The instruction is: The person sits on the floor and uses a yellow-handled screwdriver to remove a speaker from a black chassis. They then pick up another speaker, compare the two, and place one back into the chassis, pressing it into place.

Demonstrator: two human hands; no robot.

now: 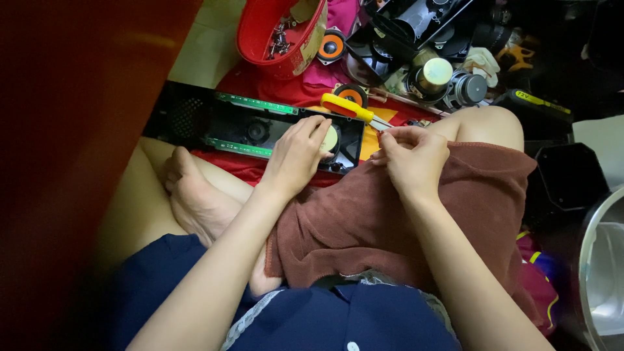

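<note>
Cluttered floor space surrounds a seated person whose left hand (298, 153) presses down, fingers together, on a black speaker housing (260, 130) across the lap. Right hand (413, 156) pinches something small, unidentifiable, beside yellow-handled scissors (348, 108); steadying the housing firmly seems wise.

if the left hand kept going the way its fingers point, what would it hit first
Probably the pale round speaker cone in the black housing: the left hand already rests over it, fingers aimed up and right. Past that lie the yellow-handled scissors. Depth is hard to judge.
</note>
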